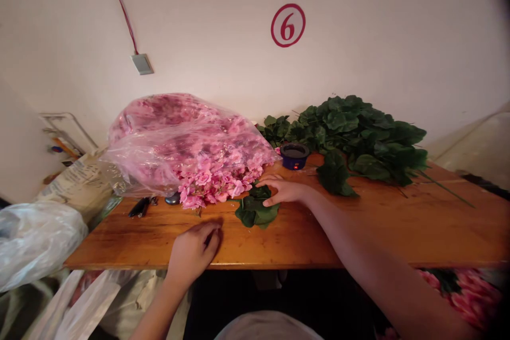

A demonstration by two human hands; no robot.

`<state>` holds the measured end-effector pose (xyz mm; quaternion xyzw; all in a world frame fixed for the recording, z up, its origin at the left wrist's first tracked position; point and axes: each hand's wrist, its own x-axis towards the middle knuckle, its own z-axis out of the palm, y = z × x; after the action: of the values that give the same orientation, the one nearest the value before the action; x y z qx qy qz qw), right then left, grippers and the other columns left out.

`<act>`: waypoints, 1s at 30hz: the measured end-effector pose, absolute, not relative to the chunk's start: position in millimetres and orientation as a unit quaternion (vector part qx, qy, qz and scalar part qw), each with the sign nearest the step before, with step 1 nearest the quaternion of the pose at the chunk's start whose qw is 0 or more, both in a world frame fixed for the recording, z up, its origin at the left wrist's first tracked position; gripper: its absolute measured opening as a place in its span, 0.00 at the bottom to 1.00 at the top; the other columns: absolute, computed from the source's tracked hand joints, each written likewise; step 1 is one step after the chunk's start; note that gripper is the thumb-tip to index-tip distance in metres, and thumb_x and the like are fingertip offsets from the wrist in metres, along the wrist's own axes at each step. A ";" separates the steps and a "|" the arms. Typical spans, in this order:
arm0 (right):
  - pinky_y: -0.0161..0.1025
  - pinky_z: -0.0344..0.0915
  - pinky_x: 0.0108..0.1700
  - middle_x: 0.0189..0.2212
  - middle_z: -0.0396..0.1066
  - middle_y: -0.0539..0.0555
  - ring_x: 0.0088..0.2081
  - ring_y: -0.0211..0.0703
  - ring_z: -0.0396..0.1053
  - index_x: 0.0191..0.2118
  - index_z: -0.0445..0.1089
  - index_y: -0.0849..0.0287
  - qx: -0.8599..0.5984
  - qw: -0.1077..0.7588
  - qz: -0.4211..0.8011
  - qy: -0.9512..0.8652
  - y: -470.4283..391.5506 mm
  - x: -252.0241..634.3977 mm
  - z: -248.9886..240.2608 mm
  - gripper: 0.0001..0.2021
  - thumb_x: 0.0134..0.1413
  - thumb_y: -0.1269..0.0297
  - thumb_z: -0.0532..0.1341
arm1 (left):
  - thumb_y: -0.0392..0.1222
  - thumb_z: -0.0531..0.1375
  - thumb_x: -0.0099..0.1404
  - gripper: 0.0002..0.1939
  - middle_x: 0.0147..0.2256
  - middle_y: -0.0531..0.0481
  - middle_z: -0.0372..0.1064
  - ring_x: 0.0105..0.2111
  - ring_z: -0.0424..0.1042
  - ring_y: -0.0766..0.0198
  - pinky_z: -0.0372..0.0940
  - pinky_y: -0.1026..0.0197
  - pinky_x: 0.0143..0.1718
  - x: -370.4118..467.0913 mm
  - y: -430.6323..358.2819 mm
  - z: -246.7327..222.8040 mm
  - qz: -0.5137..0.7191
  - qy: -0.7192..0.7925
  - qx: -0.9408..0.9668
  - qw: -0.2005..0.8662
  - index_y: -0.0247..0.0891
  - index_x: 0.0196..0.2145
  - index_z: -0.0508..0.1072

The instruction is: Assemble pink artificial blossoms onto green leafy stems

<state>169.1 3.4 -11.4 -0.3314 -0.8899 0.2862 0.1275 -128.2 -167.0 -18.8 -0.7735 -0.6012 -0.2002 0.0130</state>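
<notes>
A small bunch of green leaves (pixel 257 212) lies on the wooden table (pixel 295 249) near its middle. My right hand (pixel 281 191) reaches over its upper edge, thumb and fingers apart, touching the leaves. My left hand (pixel 195 252) rests at the front edge of the table, left of the leaves, with its fingers curled together; whether anything is in them is hidden. Just beyond the leaves, pink flowers (pixel 211 183) spill from a clear plastic bag (pixel 171 138). Behind my right hand stands a small dark blue pot (pixel 295 156) with a red light.
A large heap of green leaves (pixel 350 127) covers the back right, one long stem jutting right. Black keys or a tool (pixel 139 207) lie at the left. Plastic bags (pixel 37 239) hang beside the table; pink flowers (pixel 470 292) show below right.
</notes>
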 end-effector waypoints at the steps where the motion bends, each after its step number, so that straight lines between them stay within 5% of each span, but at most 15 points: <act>1: 0.51 0.44 0.62 0.60 0.52 0.55 0.62 0.56 0.46 0.59 0.60 0.48 -0.332 0.128 0.286 -0.890 3.1 169.1 -11.6 0.38 0.41 0.41 0.64 | 0.46 0.49 0.66 0.14 0.45 0.53 0.74 0.41 0.74 0.60 0.67 0.61 0.42 -128.1 -167.2 -18.8 -0.204 -0.601 -0.773 0.013 0.46 0.43 0.72; 30: 0.51 0.43 0.62 0.59 0.53 0.53 0.61 0.57 0.46 0.58 0.61 0.46 -0.330 0.122 0.279 -0.893 7.3 166.9 -11.2 0.37 0.39 0.40 0.64 | 0.46 0.50 0.65 0.13 0.43 0.53 0.76 0.38 0.75 0.60 0.67 0.62 0.42 -126.5 -166.4 -17.0 -0.215 -0.606 -0.765 0.010 0.46 0.41 0.73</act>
<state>166.9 7.3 -11.2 -0.3299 -0.8934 0.2794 0.1222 -126.5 -166.4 -17.0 -0.7654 -0.6064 -0.2152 0.0104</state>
